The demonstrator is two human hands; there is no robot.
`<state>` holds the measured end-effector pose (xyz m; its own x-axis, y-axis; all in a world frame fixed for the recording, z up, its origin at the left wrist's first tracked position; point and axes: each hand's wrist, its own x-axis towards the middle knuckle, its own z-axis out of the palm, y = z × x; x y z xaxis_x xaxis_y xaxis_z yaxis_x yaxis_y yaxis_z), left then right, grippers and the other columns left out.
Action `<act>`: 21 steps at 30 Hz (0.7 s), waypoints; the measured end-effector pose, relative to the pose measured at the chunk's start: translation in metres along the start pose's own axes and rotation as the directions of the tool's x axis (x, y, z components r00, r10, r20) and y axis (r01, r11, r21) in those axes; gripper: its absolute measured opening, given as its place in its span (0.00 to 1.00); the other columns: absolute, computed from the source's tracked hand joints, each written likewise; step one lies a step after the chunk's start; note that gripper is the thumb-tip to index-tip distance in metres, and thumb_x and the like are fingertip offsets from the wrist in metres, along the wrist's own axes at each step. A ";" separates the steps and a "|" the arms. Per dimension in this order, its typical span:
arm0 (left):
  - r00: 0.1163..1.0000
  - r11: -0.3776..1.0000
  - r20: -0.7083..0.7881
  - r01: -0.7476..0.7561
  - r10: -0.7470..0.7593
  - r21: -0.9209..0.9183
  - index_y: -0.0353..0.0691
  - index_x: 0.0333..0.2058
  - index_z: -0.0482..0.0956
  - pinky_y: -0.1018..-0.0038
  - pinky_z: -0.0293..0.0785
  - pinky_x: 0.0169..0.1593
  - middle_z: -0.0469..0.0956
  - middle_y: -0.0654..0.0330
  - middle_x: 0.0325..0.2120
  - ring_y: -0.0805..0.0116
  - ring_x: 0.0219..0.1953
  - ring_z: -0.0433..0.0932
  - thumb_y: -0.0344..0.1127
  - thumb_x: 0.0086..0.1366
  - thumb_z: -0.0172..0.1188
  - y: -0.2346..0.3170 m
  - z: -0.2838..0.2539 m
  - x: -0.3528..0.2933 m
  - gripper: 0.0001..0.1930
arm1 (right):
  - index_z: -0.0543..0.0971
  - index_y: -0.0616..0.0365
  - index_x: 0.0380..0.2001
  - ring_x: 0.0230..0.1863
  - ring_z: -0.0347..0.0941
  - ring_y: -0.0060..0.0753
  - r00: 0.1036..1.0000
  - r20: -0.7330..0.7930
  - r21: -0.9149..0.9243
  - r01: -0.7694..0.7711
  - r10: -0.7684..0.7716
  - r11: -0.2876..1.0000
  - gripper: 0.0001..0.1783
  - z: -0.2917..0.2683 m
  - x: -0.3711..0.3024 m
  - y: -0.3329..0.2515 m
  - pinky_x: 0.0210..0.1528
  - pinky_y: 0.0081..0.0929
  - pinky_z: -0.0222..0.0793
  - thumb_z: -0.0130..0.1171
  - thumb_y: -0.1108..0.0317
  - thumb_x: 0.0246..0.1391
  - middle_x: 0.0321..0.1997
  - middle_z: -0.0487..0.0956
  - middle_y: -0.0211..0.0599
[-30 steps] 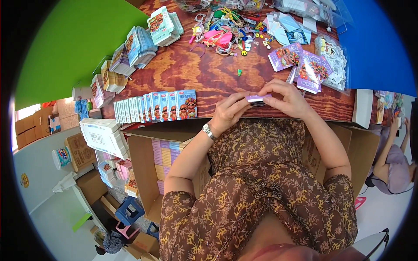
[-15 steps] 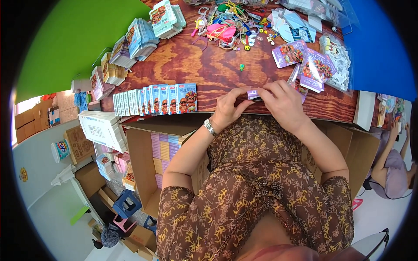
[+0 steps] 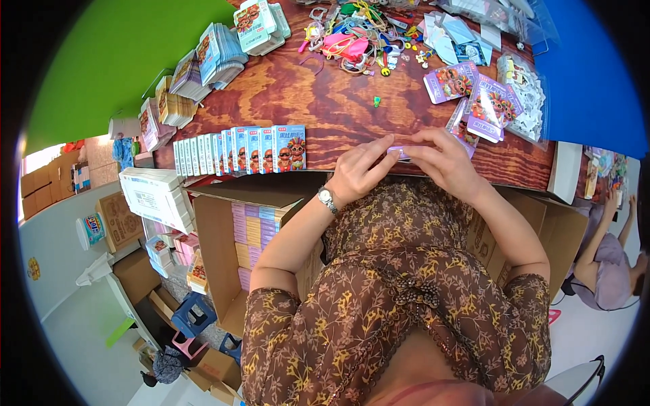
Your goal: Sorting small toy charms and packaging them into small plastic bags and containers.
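At the table's front edge a small purple box (image 3: 401,153) is pinched between my two hands, mostly covered by the fingers. My left hand (image 3: 362,169), with a watch at the wrist, grips its left end. Fingers of my right hand (image 3: 443,162) close on the other end. Flat purple printed boxes (image 3: 489,108) lie just beyond my right hand, some overlapping. To the left of my hands, a row of blue-and-white boxes (image 3: 257,150) leans along the table edge, the rightmost with its printed front showing.
Far back lies a heap of colourful trinkets (image 3: 352,40); a bag of white pieces (image 3: 525,95) sits at right. Stacks of flat cartons (image 3: 220,57) line the left edge. An open cardboard box (image 3: 223,250) holding small boxes stands below. Another person (image 3: 602,264) sits at far right.
My left fingers have closed in over the purple box, and both hands have come nearer together. Less of the box's end shows between them. The view has shifted slightly.
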<state>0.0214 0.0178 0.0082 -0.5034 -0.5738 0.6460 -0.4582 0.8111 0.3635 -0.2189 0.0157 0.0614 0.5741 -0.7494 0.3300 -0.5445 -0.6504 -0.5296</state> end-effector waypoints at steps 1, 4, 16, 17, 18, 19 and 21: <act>0.999 0.999 -0.012 -0.046 0.046 0.020 0.35 0.45 0.81 0.67 0.85 0.40 0.79 0.44 0.49 0.53 0.41 0.85 0.28 0.54 0.63 0.000 0.000 0.001 0.17 | 0.82 0.54 0.43 0.47 0.77 0.44 0.998 -0.056 0.110 0.001 0.005 0.994 0.16 0.002 -0.004 0.004 0.46 0.37 0.76 0.67 0.74 0.47 0.46 0.79 0.37; 0.996 0.996 -0.024 -0.084 0.085 0.033 0.33 0.44 0.81 0.65 0.85 0.41 0.79 0.43 0.48 0.51 0.42 0.85 0.27 0.55 0.62 0.001 -0.003 0.009 0.16 | 0.82 0.58 0.50 0.52 0.77 0.47 0.998 -0.050 0.103 0.031 -0.026 0.994 0.21 0.003 -0.014 0.009 0.50 0.38 0.77 0.68 0.77 0.49 0.52 0.79 0.44; 0.977 0.978 -0.140 0.142 -0.164 -0.153 0.37 0.44 0.77 0.66 0.85 0.39 0.81 0.46 0.46 0.52 0.43 0.85 0.24 0.53 0.74 0.014 0.025 0.000 0.20 | 0.80 0.63 0.53 0.58 0.77 0.48 0.952 -0.085 0.297 -0.258 0.294 0.919 0.24 0.004 -0.014 0.003 0.58 0.41 0.75 0.69 0.69 0.52 0.55 0.80 0.47; 0.977 0.978 -0.138 0.143 -0.165 -0.155 0.37 0.44 0.77 0.66 0.85 0.39 0.81 0.46 0.46 0.52 0.43 0.85 0.24 0.53 0.74 0.014 0.025 -0.001 0.20 | 0.80 0.63 0.53 0.58 0.77 0.48 0.951 -0.084 0.298 -0.260 0.297 0.918 0.24 0.000 -0.014 0.006 0.58 0.41 0.75 0.69 0.69 0.52 0.55 0.80 0.47; 0.975 0.975 -0.134 0.156 -0.178 -0.160 0.37 0.44 0.77 0.65 0.85 0.40 0.81 0.47 0.46 0.51 0.43 0.85 0.25 0.54 0.73 0.013 0.024 -0.002 0.19 | 0.79 0.63 0.54 0.58 0.77 0.47 0.981 -0.043 0.227 -0.176 0.191 0.958 0.25 -0.004 -0.012 0.012 0.58 0.41 0.74 0.70 0.69 0.52 0.55 0.80 0.47; 0.973 0.972 -0.129 0.168 -0.191 -0.165 0.37 0.44 0.77 0.64 0.85 0.41 0.81 0.47 0.46 0.51 0.43 0.84 0.25 0.54 0.72 0.013 0.024 -0.003 0.19 | 0.79 0.62 0.54 0.58 0.77 0.47 0.996 0.006 0.159 -0.085 0.085 0.984 0.26 -0.007 -0.012 0.016 0.59 0.41 0.74 0.71 0.68 0.51 0.55 0.80 0.47; 0.970 0.965 -0.122 0.189 -0.212 -0.182 0.36 0.44 0.78 0.64 0.84 0.43 0.81 0.48 0.45 0.51 0.43 0.84 0.25 0.54 0.72 0.015 0.026 -0.001 0.18 | 0.79 0.61 0.55 0.57 0.78 0.46 1.000 0.003 0.066 -0.026 0.026 0.997 0.28 -0.003 -0.008 0.014 0.57 0.40 0.75 0.72 0.69 0.48 0.55 0.81 0.47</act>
<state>-0.0035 0.0277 -0.0046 -0.3014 -0.7149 0.6309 -0.4040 0.6951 0.5947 -0.2330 0.0126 0.0539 0.5611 -0.7659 0.3139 -0.5177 -0.6206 -0.5889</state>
